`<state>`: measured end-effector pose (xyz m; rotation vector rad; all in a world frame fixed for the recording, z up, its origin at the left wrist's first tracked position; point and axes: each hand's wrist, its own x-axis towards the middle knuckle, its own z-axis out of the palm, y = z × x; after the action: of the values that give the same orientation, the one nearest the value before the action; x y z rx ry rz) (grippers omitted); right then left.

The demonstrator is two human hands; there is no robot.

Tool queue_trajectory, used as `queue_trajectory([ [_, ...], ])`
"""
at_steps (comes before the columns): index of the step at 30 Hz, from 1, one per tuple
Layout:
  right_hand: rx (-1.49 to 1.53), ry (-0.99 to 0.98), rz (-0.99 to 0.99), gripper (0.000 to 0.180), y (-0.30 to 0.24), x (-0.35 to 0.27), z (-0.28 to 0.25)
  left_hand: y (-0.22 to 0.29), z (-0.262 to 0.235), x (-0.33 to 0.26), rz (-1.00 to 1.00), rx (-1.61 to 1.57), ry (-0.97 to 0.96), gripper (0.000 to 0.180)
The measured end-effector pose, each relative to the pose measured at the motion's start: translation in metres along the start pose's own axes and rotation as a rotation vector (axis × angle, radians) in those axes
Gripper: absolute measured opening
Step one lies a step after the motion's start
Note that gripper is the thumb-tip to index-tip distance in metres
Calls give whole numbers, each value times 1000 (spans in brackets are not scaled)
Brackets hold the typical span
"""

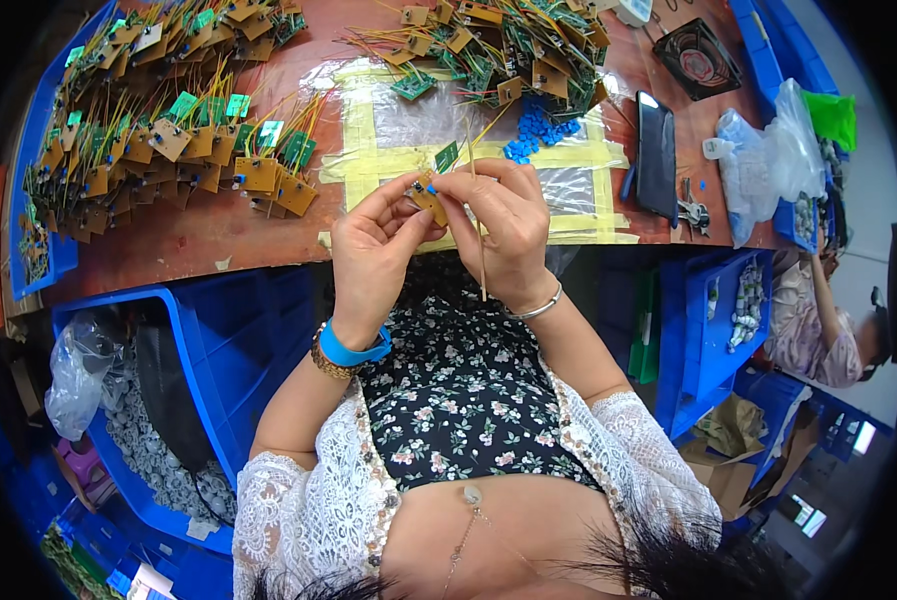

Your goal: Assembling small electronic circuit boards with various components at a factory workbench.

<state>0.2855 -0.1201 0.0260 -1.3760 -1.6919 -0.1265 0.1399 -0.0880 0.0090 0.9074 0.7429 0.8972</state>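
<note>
Over the front edge of the table, my left hand pinches a small brown circuit board between thumb and fingers. Wires join it to a small green circuit board just beyond my fingertips. My right hand is closed, with a thin wooden stick held upright across its fingers. Its thumb and forefinger meet at the brown board, beside a tiny blue piece there. Whether they grip that piece cannot be made out. Small blue caps lie in a loose pile beyond my right hand.
Heaps of wired circuit boards cover the table's left, with another heap at the back. A phone, a fan and plastic bags stand right. Blue bins flank me; another person is at far right.
</note>
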Motion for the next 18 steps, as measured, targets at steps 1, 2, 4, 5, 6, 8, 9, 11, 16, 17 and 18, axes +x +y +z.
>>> queue_trajectory([
  [1, 2, 6, 3, 24, 0, 0, 0, 0, 0, 0, 0, 0, -1, 36],
  [2, 2, 6, 3, 24, 0, 0, 0, -1, 0, 0, -1, 3, -12, 36],
  [4, 1, 1, 18, 24, 1, 0, 0, -1, 0, 0, -2, 7, -22, 36],
  [5, 2, 0, 18, 24, 1, 0, 1, -1, 0, 0, -1, 8, -27, 36],
  [6, 11, 8, 23, 24, 1, 0, 1, -1, 1, 0, 1, 9, -33, 36],
  [8, 20, 16, 29, 23, 0, 0, 1, -1, 1, 0, 5, 8, -33, 36],
  [9, 24, 12, 26, 23, 0, 0, 1, -1, 1, 0, 9, 7, -34, 36],
  [11, 27, 8, 25, 22, 1, -1, 1, 0, 2, 0, 10, 9, -35, 35],
  [16, 38, -6, 31, 21, 1, -1, 0, 0, 1, 0, 17, 19, -49, 34],
  [17, 40, -6, 31, 21, 1, 0, 0, -1, 1, 0, 11, 6, -40, 33],
  [18, 42, -12, 32, 21, 1, 0, 0, -1, 1, 0, 6, -7, -30, 31],
])
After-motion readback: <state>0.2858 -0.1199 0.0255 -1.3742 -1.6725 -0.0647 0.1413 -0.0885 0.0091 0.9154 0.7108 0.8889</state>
